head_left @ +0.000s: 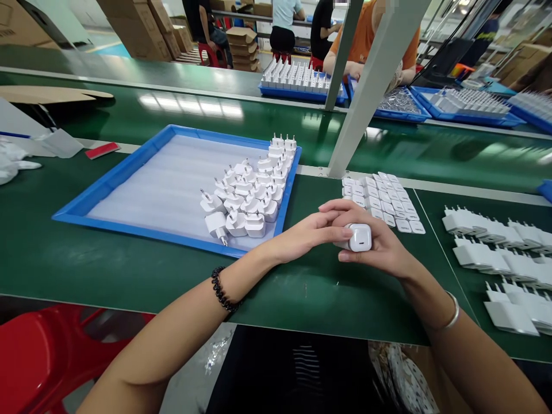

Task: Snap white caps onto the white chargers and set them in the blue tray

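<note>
A white plug-in charger (361, 238) is held between my two hands over the green table, its port face turned toward me. My right hand (383, 247) wraps round it from the right, thumb below and fingers above. From the left, my left hand (308, 233) grips its side, the fingers reaching over the top and overlapping the right ones. The charger's prongs are hidden. Just behind my hands lie rows of small flat white pieces (386, 198). To the left, a blue tray (116, 192) with a white liner holds several white chargers (245, 198) along its right side.
Rows of white chargers (504, 253) stand at the right of the table. A slanted metal post (366, 109) rises behind my hands. Across the green belt are blue trays of parts (297, 80) and a person in orange (362, 34). A red stool (34, 356) stands lower left.
</note>
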Tool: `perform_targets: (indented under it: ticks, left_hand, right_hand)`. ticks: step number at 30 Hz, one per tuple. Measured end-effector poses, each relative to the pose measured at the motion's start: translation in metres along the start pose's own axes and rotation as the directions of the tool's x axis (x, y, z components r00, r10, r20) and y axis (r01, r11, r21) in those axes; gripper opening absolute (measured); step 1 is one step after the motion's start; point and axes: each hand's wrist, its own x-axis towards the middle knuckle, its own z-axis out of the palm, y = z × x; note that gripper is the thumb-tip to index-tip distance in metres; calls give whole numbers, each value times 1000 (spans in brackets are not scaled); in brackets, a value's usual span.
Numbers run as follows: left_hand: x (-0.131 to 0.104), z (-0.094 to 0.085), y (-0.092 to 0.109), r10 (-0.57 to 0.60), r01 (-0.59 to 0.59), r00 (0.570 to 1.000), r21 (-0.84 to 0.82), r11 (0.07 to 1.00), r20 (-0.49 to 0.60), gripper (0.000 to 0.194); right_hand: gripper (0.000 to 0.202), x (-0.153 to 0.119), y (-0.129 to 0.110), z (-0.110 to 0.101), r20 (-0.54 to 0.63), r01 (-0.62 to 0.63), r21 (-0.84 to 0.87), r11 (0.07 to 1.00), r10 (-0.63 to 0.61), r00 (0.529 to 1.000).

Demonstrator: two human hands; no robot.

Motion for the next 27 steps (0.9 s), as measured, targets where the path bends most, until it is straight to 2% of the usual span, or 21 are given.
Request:
perform_targets:
  ticks: [5,8,13,18,22,27]
  left_hand:
    - [0,-1,-4,25,-25,1000,84,996,7,37]
    - [1,0,-12,59,-56,998,118,991,-17,39]
    - [3,7,-21,127,-124,992,84,989,-22,37]
    - [0,12,-18,167,-166,986,111,980,-6,35]
    - [-5,16,-17,277,-270,961,201,941,-3,41]
    - [-7,19,-24,370,-344,929,334,877,-14,45]
  right_hand:
    - [26,-1,-5,-1,84,-10,-36,999,13,996]
    - [25,-2,-5,-1,94,-9,-49,999,13,995]
    - [28,-2,-1,1,44,-10,-13,1000,10,999]
    - [17,0,-4,6,-17,-37,32,999,38,999]
    - [14,1,-7,13,-92,8,56,998,-2,996]
    - [15,-1,-7,19,-112,21,101,995,-9,994]
